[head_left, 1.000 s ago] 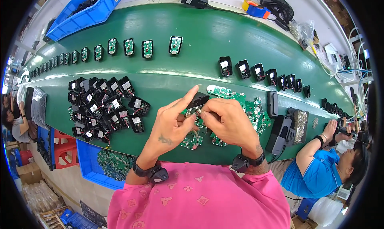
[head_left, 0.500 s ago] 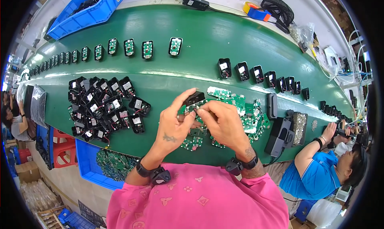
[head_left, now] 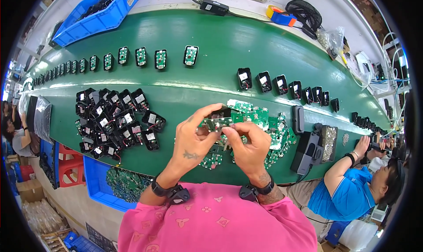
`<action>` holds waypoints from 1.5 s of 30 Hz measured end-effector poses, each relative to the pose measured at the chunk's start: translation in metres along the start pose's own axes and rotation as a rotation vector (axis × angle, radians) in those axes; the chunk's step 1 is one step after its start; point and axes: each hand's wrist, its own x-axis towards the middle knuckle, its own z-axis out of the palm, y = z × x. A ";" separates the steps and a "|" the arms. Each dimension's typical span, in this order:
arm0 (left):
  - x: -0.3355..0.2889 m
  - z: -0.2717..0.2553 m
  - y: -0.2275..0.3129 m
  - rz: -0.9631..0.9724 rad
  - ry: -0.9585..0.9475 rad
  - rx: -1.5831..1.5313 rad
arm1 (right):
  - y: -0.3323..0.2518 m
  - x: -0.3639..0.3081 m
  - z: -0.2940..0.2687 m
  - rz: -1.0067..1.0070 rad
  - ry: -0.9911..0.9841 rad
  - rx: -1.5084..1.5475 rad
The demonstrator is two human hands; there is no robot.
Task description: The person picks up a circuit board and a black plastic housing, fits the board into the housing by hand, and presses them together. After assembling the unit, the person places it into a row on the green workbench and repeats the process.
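My left hand [head_left: 191,144] is closed around a small black plastic housing [head_left: 221,113], its index finger stretched along the far side. At the housing's near side is a small circuit board [head_left: 217,123]. The fingers of my right hand [head_left: 250,150] are closed on the right end of this board, thumb uppermost. Whether the board touches the housing I cannot tell. Beneath and beyond my hands lies a loose spread of green circuit boards [head_left: 278,135]. Left of my hands, black housings [head_left: 125,117] with white parts and thin wires are heaped on the green table [head_left: 211,82].
A row of housings fitted with boards [head_left: 161,59] runs along the far left; open housings [head_left: 281,84] line the far right. A black device [head_left: 308,150] and a tray of small metal parts [head_left: 329,143] stand right, near a co-worker in blue [head_left: 348,186].
My right thumb and fingers have shifted to the board's right end. The board now shows more plainly in front of the housing, and my hands sit slightly lower in view.
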 end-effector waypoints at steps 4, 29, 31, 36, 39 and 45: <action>-0.002 0.007 0.005 0.086 0.027 0.098 | 0.001 0.007 0.001 -0.072 -0.193 0.114; 0.000 -0.007 -0.007 0.003 0.053 0.014 | -0.003 0.025 -0.003 0.257 -0.227 -0.011; 0.001 -0.007 -0.011 0.084 0.013 -0.161 | -0.003 0.025 -0.001 0.255 -0.244 -0.064; 0.007 0.000 -0.019 0.037 0.102 -0.066 | 0.005 0.022 0.008 0.134 -0.214 -0.190; 0.010 0.003 -0.021 0.028 0.110 -0.136 | -0.001 0.020 0.017 0.272 -0.207 -0.075; 0.015 0.005 -0.024 0.008 0.124 -0.169 | 0.007 0.018 0.025 0.247 -0.235 0.066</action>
